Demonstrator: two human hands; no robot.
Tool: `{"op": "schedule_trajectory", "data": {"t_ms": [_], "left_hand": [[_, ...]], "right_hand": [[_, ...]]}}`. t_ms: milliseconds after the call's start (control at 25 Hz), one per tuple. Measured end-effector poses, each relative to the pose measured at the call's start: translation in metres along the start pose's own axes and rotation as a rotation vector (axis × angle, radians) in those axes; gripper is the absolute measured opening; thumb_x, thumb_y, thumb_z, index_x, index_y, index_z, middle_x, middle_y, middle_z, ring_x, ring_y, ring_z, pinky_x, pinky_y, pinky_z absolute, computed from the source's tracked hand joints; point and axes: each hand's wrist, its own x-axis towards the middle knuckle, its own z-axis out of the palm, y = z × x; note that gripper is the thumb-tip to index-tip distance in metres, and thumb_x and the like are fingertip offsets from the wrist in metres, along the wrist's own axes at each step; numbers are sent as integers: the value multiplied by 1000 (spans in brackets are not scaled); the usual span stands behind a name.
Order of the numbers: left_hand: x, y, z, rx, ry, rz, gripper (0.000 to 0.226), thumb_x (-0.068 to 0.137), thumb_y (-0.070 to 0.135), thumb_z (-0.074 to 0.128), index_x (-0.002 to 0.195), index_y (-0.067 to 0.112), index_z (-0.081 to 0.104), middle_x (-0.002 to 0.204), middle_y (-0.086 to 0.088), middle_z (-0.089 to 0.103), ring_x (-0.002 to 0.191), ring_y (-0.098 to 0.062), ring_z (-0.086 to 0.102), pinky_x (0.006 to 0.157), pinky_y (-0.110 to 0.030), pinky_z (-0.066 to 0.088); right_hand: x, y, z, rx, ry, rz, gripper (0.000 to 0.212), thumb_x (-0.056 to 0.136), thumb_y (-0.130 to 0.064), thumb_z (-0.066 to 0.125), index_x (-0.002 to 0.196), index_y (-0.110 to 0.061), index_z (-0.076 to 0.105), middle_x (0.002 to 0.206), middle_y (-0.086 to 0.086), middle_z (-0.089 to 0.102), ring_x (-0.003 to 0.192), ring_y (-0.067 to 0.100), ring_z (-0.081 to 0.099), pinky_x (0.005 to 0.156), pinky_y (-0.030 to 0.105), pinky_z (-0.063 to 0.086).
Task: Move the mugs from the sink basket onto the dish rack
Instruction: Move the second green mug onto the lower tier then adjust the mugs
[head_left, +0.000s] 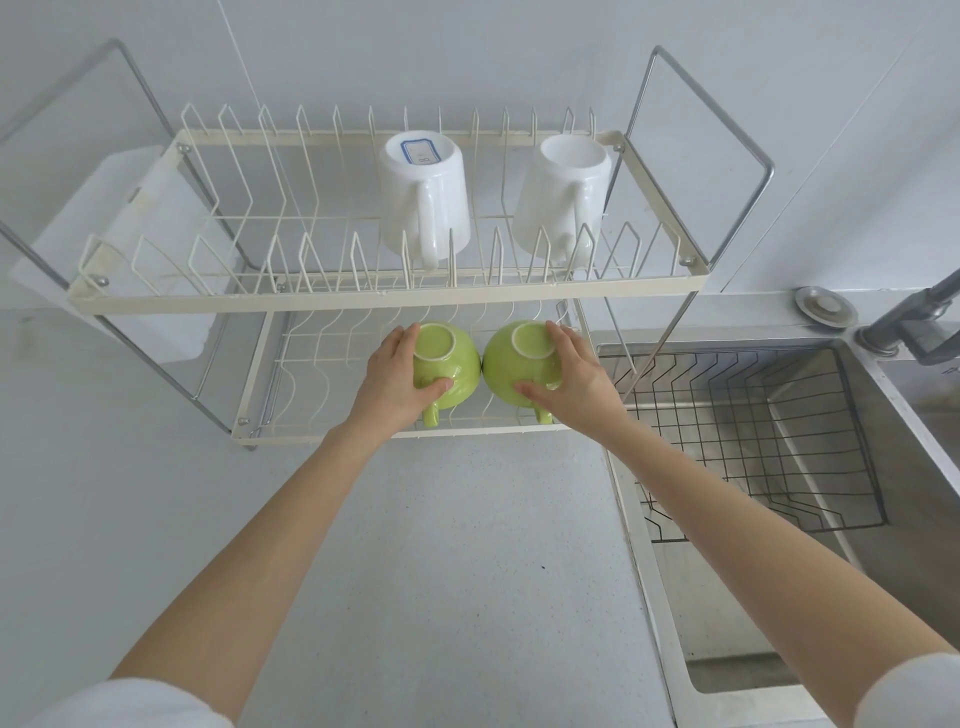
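Two green mugs sit upside down side by side on the lower tier of the cream wire dish rack (208, 301), handles toward me. My left hand (392, 379) grips the left green mug (454, 358). The right green mug (506, 364) is held by my right hand (569, 379). Two white mugs stand inverted on the upper tier: one with a label on its base (423, 192) and a plain one (558, 197). The dark wire sink basket (753, 441) lies in the sink at the right, with no mug in it.
A white cutting board (130, 249) hangs at the rack's left end. The steel sink (883, 493) has a faucet (914, 322) and a round cap (823, 306) at its back. Grey countertop (415, 545) stretches in front of the rack.
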Motion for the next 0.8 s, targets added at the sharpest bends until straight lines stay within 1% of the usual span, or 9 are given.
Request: {"op": "schedule_trajectory", "data": {"t_ms": [160, 280, 360, 440, 560, 720, 800], "left_hand": [[-5, 6, -3, 106, -7, -17, 80, 83, 33, 59, 144, 13, 12, 156, -14, 9, 143, -32, 12, 115, -48, 20], [-13, 11, -8, 209, 10, 19, 76, 85, 37, 55, 144, 13, 13, 156, -14, 11, 144, -32, 10, 116, -47, 16], [-22, 16, -11, 292, 22, 53, 72, 87, 38, 51, 144, 12, 16, 156, -14, 13, 144, -32, 11, 115, -46, 15], [-32, 22, -12, 341, 30, 80, 68, 88, 39, 49, 142, 12, 20, 155, -13, 15, 143, -32, 12, 115, -46, 16], [-52, 31, -17, 376, 42, 105, 64, 88, 40, 47, 141, 13, 23, 154, -11, 18, 142, -31, 15, 114, -46, 17], [-79, 46, -25, 420, 87, 151, 61, 89, 39, 46, 140, 14, 26, 153, -9, 21, 142, -28, 18, 115, -45, 18], [-93, 55, -31, 431, 119, 183, 59, 89, 41, 45, 139, 14, 29, 152, -9, 26, 141, -27, 22, 114, -43, 21]], "right_hand": [[-6, -4, -4, -98, -16, -10, 84, 85, -42, 58, 148, -21, 8, 159, 3, 7, 147, 21, 10, 116, 41, 23], [-13, -8, -9, -151, -8, -45, 82, 86, -42, 57, 148, -21, 8, 160, 1, 7, 147, 19, 4, 118, 40, 19], [-22, -10, -13, -188, -9, -56, 81, 86, -42, 56, 148, -21, 9, 160, 0, 7, 148, 18, 4, 118, 39, 19], [-32, -14, -17, -233, -11, -79, 80, 87, -41, 55, 148, -21, 9, 160, 0, 7, 148, 18, 4, 119, 38, 16], [-51, -20, -23, -296, -10, -136, 79, 87, -40, 54, 148, -20, 8, 160, 2, 7, 148, 20, 4, 120, 37, 10], [-75, -30, -38, -326, 23, -201, 77, 88, -40, 54, 148, -20, 11, 159, 2, 9, 148, 20, 4, 120, 36, 7], [-87, -35, -47, -341, 43, -241, 77, 88, -41, 54, 148, -20, 11, 159, 2, 9, 148, 20, 4, 121, 36, 7]]}}
